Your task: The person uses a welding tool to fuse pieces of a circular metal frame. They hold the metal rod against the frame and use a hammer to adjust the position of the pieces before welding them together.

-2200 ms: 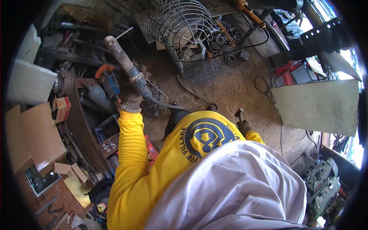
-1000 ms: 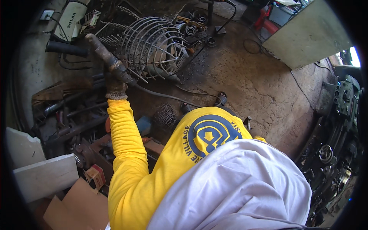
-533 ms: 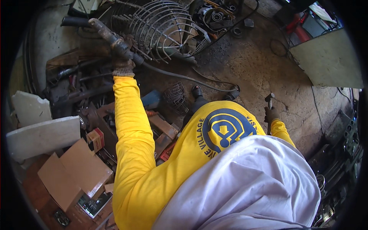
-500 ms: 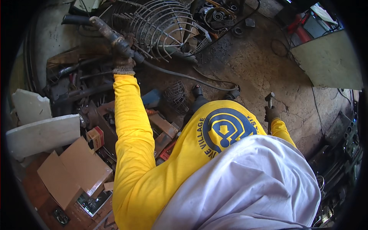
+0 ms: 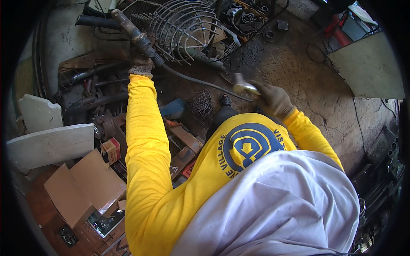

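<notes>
My left hand (image 5: 139, 63), in a dark work glove, reaches far forward and is closed around a grimy, rusty cylindrical metal part (image 5: 126, 23). A ribbed collar joins this part to a dark hose (image 5: 194, 82), which curves away to the right. My right hand (image 5: 275, 101), in a brownish glove, is raised in front of my chest and grips a hammer (image 5: 245, 86). The hammer's head is slightly blurred and points to the left, apart from the metal part. The fingers of my left hand are partly hidden behind the part.
A round wire fan guard (image 5: 192, 32) lies beyond my left hand. Metal scrap (image 5: 92, 100) is piled at the left, near pale broken boards (image 5: 55, 141) and an open cardboard box (image 5: 85, 183). A wire basket (image 5: 201, 106) sits near my feet. A pale panel (image 5: 369, 64) stands at the right.
My right hand has swung the hammer up and leftward from low at my right side to in front of my chest. The left hand keeps its hold, and the metal part has tilted slightly.
</notes>
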A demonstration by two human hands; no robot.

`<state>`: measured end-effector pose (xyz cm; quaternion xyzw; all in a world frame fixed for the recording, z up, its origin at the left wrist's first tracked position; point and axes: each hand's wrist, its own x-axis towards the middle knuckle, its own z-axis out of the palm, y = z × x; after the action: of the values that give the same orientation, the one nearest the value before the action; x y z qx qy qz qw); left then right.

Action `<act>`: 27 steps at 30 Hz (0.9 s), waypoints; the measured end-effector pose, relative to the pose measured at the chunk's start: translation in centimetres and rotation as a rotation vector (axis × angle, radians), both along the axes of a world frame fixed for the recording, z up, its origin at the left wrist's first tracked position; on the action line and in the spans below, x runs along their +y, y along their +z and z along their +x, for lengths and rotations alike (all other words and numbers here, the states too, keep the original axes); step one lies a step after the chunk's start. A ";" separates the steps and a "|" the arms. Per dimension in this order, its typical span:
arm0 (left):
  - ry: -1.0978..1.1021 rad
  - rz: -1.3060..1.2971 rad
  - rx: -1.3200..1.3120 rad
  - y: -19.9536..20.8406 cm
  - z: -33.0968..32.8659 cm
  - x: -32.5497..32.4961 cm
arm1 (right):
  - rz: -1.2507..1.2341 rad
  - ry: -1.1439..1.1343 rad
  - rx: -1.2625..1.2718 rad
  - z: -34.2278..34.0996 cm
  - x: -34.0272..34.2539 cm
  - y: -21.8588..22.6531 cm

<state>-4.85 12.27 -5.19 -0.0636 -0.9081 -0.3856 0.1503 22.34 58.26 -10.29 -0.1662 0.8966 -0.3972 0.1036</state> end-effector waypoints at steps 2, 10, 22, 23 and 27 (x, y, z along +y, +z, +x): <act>0.005 0.043 -0.040 0.3 -0.2 -0.5 | 0.044 0.142 0.053 -2.6 -3.1 2.6; -0.118 0.231 -0.163 -0.5 -1.1 -1.5 | 0.106 0.077 0.188 -5.6 -9.1 5.1; -0.452 0.445 -0.252 2.1 -0.8 3.0 | -0.073 -0.396 -0.027 -0.4 -14.5 -1.2; -0.483 0.282 -0.169 2.4 -1.2 2.3 | -0.060 -0.422 -0.028 -0.4 -15.3 -1.2; -0.603 0.176 -0.047 2.7 -2.5 1.6 | -0.060 -0.399 0.049 -0.1 -17.4 0.5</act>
<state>-7.31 13.88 -2.52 -0.3080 -0.8146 -0.4913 0.0127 22.22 40.91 -9.76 0.0021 0.9018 -0.4322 -0.0041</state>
